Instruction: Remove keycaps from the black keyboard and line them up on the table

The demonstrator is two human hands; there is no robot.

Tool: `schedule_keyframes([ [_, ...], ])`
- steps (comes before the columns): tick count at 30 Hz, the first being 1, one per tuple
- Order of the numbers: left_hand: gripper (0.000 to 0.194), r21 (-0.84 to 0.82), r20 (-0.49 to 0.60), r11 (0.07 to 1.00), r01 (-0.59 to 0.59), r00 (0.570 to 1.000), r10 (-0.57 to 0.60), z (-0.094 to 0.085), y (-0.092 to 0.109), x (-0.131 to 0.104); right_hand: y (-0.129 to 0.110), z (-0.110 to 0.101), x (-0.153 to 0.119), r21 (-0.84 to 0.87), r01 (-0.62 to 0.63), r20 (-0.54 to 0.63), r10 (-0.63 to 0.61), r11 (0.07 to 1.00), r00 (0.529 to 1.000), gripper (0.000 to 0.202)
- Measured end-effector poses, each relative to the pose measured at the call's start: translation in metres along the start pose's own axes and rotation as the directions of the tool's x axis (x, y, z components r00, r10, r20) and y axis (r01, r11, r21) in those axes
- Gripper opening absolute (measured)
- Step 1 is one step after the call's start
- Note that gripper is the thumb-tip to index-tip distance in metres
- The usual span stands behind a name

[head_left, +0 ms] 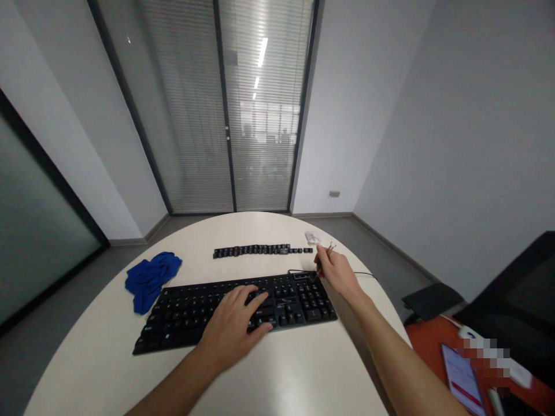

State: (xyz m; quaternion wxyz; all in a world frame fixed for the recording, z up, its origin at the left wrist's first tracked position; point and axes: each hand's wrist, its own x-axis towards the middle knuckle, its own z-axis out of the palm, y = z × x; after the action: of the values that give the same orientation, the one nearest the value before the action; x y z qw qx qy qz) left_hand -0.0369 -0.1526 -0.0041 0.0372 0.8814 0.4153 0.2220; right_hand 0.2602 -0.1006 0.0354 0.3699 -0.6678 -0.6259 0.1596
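The left hand (232, 323) lies palm down over the middle part of the black keyboard (182, 315), with its fingers spread and the thumb pointing to the right, near the front edge. Its forearm comes in from the bottom of the view, at a slant. The right hand (335, 270) is raised at the right back corner of the keyboard; its fingers are bent and closed around a thin metal tool (332, 247), whose wire-like ends stick out above the fingers. Its forearm comes from the lower right. The two hands are well apart from each other.

The keyboard rests on the round white table (281, 381), slightly turned, and its cable (366, 273) goes out behind it to the right. Small pale marks are on the keys, but they are too small to be read, and I cannot read any brand. Behind the keyboard, loose black keys (254, 250) stand in a long line. Near the right end of this line there is a crumpled clear wrapper (313, 237). A blue cloth (151, 280) lies in folds at the left. On the red seat (427, 341) at the right there is a phone (462, 375) with its screen lit; its text is not readable.
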Motion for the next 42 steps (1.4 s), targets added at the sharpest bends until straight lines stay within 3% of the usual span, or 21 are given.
schedule_keyframes([
  [5,0.05,0.001,-0.012,1.0,-0.004,1.0,0.004,0.001,-0.001,0.0,0.0,0.001,-0.002,0.036,-0.024,0.035,0.023,0.999,0.999,0.06],
  [12,0.05,-0.011,-0.009,1.0,0.004,1.0,-0.004,0.0,0.0,0.0,-0.002,-0.001,-0.003,-0.106,-0.009,0.009,0.01,0.994,1.0,0.058],
  [26,0.05,-0.018,-0.022,1.0,-0.004,1.0,0.004,0.002,-0.001,-0.001,-0.001,0.001,-0.004,-0.003,-0.076,0.084,0.076,0.997,0.994,0.054],
  [35,0.05,0.0,0.003,1.0,0.001,1.0,-0.001,-0.001,0.001,0.001,-0.011,-0.002,-0.008,-0.193,-0.023,0.075,0.038,0.981,0.996,0.054],
  [42,0.049,0.005,0.002,1.0,0.001,1.0,-0.001,-0.001,0.001,0.0,-0.014,-0.004,-0.01,-0.209,-0.004,0.105,0.026,0.978,0.994,0.051],
])
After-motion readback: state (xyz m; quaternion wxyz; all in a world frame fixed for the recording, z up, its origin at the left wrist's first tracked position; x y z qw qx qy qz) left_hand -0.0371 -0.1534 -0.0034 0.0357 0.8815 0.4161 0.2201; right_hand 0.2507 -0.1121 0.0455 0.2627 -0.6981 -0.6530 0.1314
